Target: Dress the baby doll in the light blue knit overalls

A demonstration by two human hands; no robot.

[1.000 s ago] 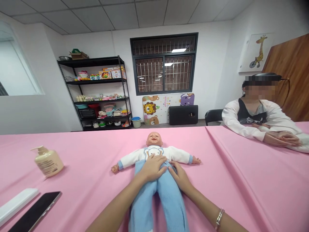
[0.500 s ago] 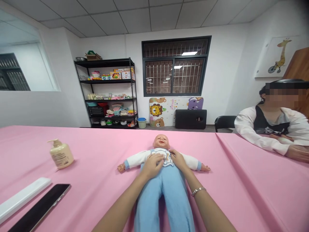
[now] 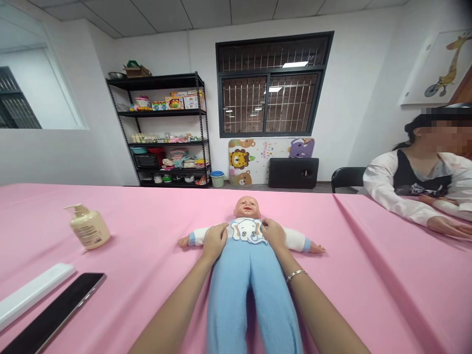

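A baby doll (image 3: pixel 247 207) lies on its back on the pink-covered table (image 3: pixel 147 206), its head away from me and its arms spread. It wears a white top with an elephant print (image 3: pixel 248 231) and blue fleece trousers (image 3: pixel 250 300). My left hand (image 3: pixel 215 241) rests flat on the doll's upper arm and shoulder, on the left side of the picture. My right hand (image 3: pixel 273 234) lies on the opposite side of the chest, near the other shoulder, with a silver bracelet (image 3: pixel 296 275) on that wrist. Neither hand grips the doll.
A cream pump bottle (image 3: pixel 88 227) stands at the left, with a white bar-shaped object (image 3: pixel 33 295) and a black phone (image 3: pixel 55 312) nearer me. A seated person (image 3: pixel 413 182) rests their arms on the table's right end. Behind stands a black shelf (image 3: pixel 158 130) of baby goods.
My left hand has slid outward from the doll's chest to its shoulder, uncovering the elephant print. My right hand has shifted slightly outward. The view has tilted a little.
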